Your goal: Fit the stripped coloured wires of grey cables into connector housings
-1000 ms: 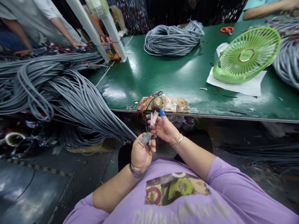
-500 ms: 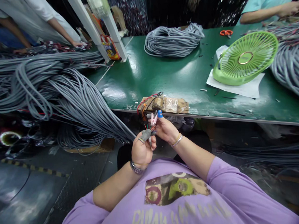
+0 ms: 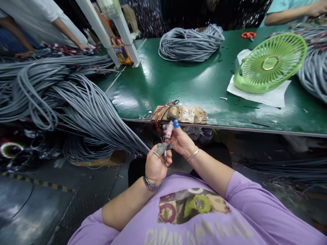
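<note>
Grey cable bundle [image 3: 98,108] on the left, prob heavy n springy; my left hand [image 3: 155,166] is pinching a cable end [image 3: 165,156], jacket looks stiff, so best grip's there; thin coloured wires [image 3: 164,140] stick out b/w my hands, just short of the green table [image 3: 143,85], prob easy to nick; pale pink piece [image 3: 169,130], clip or connector, can't tell, prob light plastic; my right hand [image 3: 183,142] grasps it, blue-capped thumb [image 3: 176,124] beside it
</note>
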`<state>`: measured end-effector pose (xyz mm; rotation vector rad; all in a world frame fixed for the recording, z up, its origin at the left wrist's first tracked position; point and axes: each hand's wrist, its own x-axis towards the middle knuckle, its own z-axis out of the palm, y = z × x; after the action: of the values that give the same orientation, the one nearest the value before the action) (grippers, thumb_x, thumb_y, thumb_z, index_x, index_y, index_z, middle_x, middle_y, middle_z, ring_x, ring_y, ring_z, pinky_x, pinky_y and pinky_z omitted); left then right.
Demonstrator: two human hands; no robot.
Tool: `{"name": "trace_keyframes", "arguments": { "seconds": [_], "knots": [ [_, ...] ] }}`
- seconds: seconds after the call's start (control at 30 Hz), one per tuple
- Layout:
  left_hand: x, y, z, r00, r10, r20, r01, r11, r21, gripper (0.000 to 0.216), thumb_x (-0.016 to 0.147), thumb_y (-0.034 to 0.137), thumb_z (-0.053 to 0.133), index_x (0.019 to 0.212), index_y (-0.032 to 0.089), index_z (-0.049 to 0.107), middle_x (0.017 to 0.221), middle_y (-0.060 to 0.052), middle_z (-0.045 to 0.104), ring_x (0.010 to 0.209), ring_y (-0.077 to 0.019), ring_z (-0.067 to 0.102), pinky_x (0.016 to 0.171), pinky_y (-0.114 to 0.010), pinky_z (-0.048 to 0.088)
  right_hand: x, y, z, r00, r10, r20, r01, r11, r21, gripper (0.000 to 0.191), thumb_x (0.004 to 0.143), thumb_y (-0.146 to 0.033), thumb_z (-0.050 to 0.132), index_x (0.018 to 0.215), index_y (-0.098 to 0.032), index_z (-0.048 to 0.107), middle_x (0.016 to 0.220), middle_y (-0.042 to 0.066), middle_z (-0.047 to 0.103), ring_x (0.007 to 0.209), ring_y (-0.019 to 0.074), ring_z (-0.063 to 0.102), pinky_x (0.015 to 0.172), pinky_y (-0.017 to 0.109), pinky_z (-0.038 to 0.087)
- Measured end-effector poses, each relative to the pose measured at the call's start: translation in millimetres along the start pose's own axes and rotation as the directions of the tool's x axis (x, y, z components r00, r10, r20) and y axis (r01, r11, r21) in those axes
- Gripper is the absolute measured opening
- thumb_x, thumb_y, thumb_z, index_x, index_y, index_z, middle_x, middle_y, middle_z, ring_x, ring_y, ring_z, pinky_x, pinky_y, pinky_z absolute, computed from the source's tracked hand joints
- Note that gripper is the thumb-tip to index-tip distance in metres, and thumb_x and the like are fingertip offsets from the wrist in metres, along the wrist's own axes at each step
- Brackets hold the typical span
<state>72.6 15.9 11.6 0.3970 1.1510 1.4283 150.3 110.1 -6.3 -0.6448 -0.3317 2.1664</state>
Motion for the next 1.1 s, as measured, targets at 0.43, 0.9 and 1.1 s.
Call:
{"name": "trace_keyframes", "arguments": {
  "seconds": [0.43,0.9,1.1],
  "knots": [
    [-9,-4,-24,1.000,0.009,0.008,-0.009,0.998,0.057,0.036,0.067,0.046,0.072,0.068,0.015,0.053,0.051,0.000,0.059,0.034,-0.0076,0.049,0.033,-0.018,0.026,-20,-2,-28,0.972,0.176,0.157,-0.115,0.934,-0.337,0.039,0.071,-0.058,0.072,0.079,-0.020,0.065,0.075,0.002,0.059,0.060,0.0115,0.049,0.056,0.026,0.044],
    [10,87,-35,0.966,0.160,-0.205,-0.226,0.905,-0.361,0.007,0.076,0.021,0.060,0.074,0.015,0.057,0.055,0.004,0.056,0.038,-0.0042,0.045,0.037,-0.015,0.029,-68,-23,4,0.862,0.275,0.426,0.152,0.662,-0.734,0.036,0.079,-0.044,0.069,0.095,-0.013,0.071,0.060,-0.001,0.053,0.052,0.0083,0.043,0.051,0.023,0.036],
    [8,136,-35,0.941,0.279,-0.192,-0.337,0.818,-0.465,0.014,0.086,0.021,0.054,0.076,0.015,0.060,0.054,0.005,0.052,0.039,-0.0022,0.045,0.039,-0.013,0.034,-71,-3,6,0.854,0.338,0.396,0.145,0.576,-0.805,0.036,0.080,-0.048,0.068,0.091,-0.014,0.069,0.063,-0.001,0.053,0.054,0.0079,0.042,0.052,0.022,0.035]
  ]
}}
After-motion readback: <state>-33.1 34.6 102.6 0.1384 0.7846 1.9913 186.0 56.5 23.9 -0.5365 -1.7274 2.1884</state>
